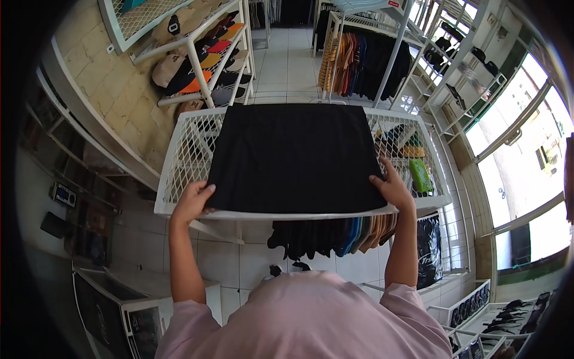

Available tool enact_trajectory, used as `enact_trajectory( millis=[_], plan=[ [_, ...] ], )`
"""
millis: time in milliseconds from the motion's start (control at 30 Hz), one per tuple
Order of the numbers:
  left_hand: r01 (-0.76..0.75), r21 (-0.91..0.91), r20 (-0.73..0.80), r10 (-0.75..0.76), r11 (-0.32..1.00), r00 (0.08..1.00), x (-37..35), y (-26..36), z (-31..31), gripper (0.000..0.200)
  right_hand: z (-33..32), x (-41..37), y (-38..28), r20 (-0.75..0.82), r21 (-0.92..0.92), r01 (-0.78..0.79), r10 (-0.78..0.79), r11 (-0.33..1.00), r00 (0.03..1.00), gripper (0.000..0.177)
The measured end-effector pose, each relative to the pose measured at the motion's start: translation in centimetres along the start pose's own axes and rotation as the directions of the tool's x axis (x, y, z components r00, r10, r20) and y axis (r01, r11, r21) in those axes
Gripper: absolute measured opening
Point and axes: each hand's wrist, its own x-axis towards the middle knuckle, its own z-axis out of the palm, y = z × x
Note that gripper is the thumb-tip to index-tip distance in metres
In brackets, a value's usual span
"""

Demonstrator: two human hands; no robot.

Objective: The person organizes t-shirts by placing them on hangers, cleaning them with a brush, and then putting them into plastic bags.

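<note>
A black folded garment [293, 157] lies flat on top of a white wire-grid rack [185, 155]. My left hand [192, 200] rests on the garment's near left corner, fingers on the cloth edge. My right hand [391, 186] presses on the near right corner, fingers spread over the cloth. Both arms reach forward in pink short sleeves. Whether the fingers pinch the cloth or only lie on it cannot be told.
Folded shirts [335, 234] hang under the rack's front edge. A green packet [420, 175] lies on the grid at right. A cap shelf [206, 57] stands back left, a rack of hanging clothes [365, 60] behind. Windows line the right side. White tiled floor [281, 66] runs between.
</note>
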Motion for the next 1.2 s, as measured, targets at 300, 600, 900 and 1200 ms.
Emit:
enact_trajectory(
  millis=[300,600,900,1200],
  plan=[
    [-0.154,-0.18,-0.193,0.119,0.971,0.974,-4.7,-2.6,1.4,0.025,-2.7,-7.8,-1.7,-0.186,0.078,-0.026,0.04,0.997,0.982,0.065],
    [-0.143,-0.119,-0.25,0.11,0.983,0.962,-6.3,-6.8,5.3,0.026,-2.9,-11.9,2.2,-0.23,-0.161,-0.03,-0.008,0.987,0.973,0.069],
    [-0.15,-0.164,-0.554,0.035,0.975,0.832,-9.6,-11.9,10.8,0.031,-0.5,-15.9,3.9,-0.418,-0.259,0.18,-0.278,0.949,0.865,0.077],
    [0.001,-0.409,-0.449,-0.203,0.912,0.87,-17.7,-17.7,18.5,0.029,10.0,-17.8,0.3,0.068,-0.092,0.534,-0.53,0.841,0.846,0.035]
  ],
)
